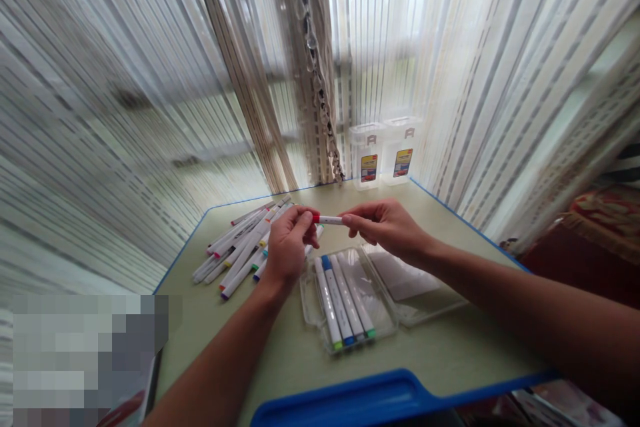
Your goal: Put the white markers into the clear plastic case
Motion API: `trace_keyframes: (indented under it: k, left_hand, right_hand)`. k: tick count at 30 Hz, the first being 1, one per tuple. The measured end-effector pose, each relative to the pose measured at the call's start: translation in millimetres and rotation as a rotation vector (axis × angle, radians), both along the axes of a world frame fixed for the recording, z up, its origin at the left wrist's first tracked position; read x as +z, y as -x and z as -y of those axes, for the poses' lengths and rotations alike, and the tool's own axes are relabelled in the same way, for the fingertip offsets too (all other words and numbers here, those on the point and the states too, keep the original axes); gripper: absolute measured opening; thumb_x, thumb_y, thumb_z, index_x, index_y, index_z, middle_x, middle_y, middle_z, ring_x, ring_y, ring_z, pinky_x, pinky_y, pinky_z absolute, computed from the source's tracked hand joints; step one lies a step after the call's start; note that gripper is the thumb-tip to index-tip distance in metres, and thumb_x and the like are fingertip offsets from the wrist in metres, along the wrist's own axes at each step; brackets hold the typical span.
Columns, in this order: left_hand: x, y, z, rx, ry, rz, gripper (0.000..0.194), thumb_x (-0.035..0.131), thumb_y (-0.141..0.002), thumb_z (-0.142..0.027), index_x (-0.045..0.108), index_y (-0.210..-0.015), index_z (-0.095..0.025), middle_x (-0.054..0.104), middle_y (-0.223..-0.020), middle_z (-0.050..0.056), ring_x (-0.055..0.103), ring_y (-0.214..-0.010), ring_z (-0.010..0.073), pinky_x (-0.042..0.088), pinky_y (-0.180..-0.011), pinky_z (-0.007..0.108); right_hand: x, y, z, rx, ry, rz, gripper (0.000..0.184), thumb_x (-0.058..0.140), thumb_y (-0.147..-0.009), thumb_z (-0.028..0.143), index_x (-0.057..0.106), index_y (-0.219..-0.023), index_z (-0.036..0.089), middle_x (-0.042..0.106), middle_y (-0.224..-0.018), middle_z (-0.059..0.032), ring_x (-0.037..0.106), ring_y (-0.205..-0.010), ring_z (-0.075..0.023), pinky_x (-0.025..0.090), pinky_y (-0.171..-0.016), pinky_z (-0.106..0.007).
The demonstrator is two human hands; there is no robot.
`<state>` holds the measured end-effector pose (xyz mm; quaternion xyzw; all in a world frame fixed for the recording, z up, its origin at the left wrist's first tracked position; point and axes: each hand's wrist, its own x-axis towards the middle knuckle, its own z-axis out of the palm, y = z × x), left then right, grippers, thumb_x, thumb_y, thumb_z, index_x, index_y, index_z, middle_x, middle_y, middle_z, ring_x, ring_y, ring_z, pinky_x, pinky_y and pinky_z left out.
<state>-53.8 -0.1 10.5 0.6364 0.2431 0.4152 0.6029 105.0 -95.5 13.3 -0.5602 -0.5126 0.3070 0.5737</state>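
A white marker [330, 220] with a red cap is held level between both hands, above the table. My left hand [293, 235] pinches its red end, and my right hand [385, 223] grips the other end with closed fingers. Below them lies an open clear plastic case [383, 310], its lid [415, 287] folded out to the right with a white sheet in it. Several white markers [344, 303] lie side by side in the left part of the case, with green, blue and grey ends. A loose pile of markers [245, 247] spreads to the left, partly hidden by my left hand.
Two clear cases [369, 147] with yellow labels stand upright at the back of the pale green table [225, 347]. The table has a blue edge and a blue front tray [345, 403]. String curtains [150, 80] and a beaded strand hang behind it.
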Motion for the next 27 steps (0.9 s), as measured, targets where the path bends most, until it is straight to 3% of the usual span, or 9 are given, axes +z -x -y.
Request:
trace_keyframes:
  k: [6, 27]
  left_hand:
    - [1.6, 0.3, -2.2, 0.099, 0.031, 0.028, 0.013, 0.057, -0.079, -0.028, 0.061, -0.081, -0.015, 0.051, -0.06, -0.003, 0.049, -0.046, 0.0089, 0.042, -0.043, 0.021]
    - [4.2, 1.6, -6.2, 0.138, 0.122, 0.113, 0.01, 0.057, -0.079, -0.025, 0.058, -0.081, -0.015, 0.048, -0.056, -0.004, 0.045, -0.042, 0.0088, 0.038, -0.04, 0.02]
  right_hand:
    - [1.3, 1.5, 1.3, 0.05, -0.021, -0.111, 0.036, 0.072, -0.076, 0.037, 0.075, -0.099, 0.009, 0.07, -0.07, -0.008, 0.044, -0.046, -0.0069, 0.035, -0.042, -0.021]
    - [-2.7, -1.5, 3.2, 0.317, -0.123, -0.31, 0.032, 0.063, -0.087, 0.028, 0.069, -0.115, 0.014, 0.073, -0.101, -0.0147, 0.058, -0.055, -0.0094, 0.038, -0.044, -0.022]
